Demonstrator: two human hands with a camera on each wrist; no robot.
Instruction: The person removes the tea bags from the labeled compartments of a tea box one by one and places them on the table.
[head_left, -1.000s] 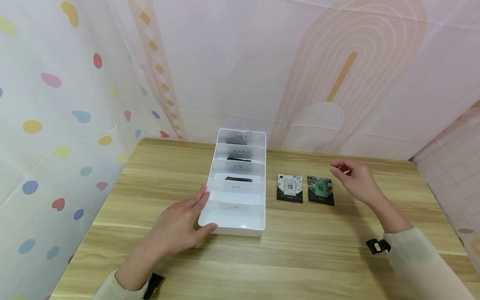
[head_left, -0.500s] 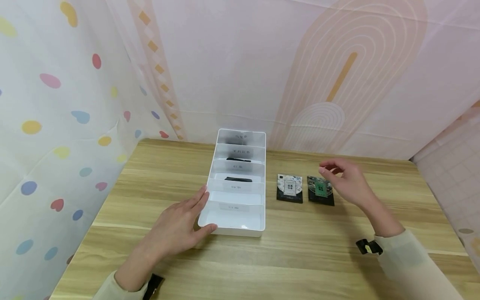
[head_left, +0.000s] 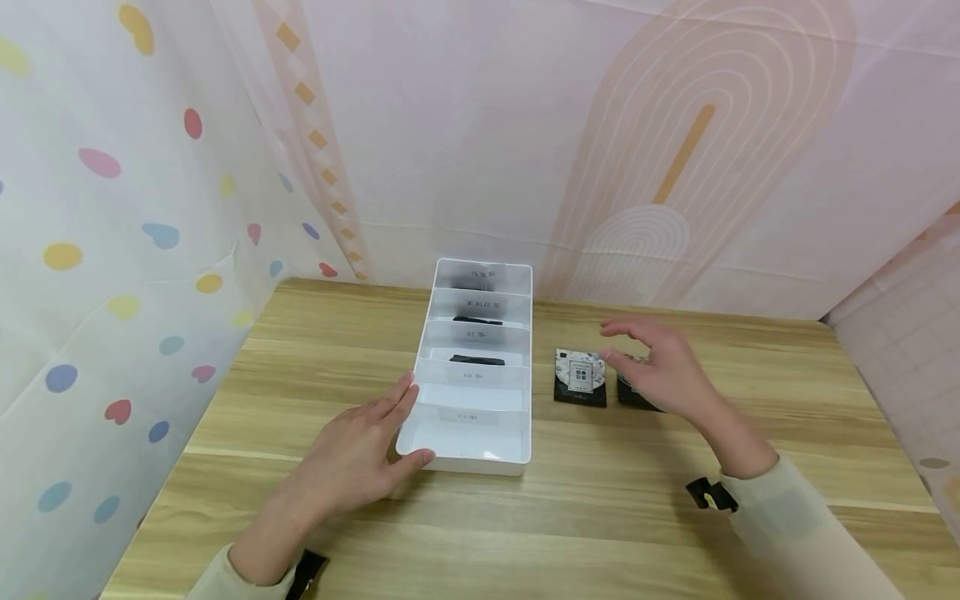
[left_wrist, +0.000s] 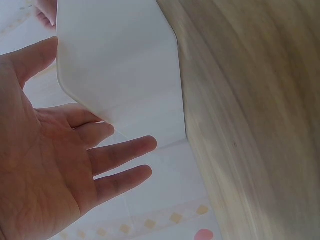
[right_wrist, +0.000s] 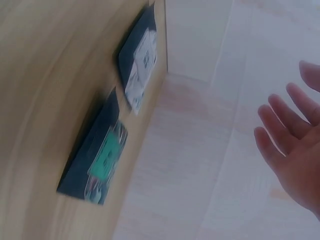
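Observation:
My left hand rests against the near left corner of a white divided box, its fingers straight along the rim. In the left wrist view the fingertips lie against the box's side wall. My right hand hovers over the table, thumb and fingers apart, holding nothing. Below it lies a black sachet with a green label, partly covered by the hand in the head view. Left of that, between hand and box, a black sachet with a white label lies flat.
Labelled dividers split the box into several compartments. Dark packets show in the middle ones, and the two nearest compartments show bare white floor. The wooden table ends at a patterned curtain behind and at the left.
My right hand has moved left, from beside the green-labelled sachet to over it and toward the white-labelled one, with its fingers spreading. My left hand and the box have stayed put.

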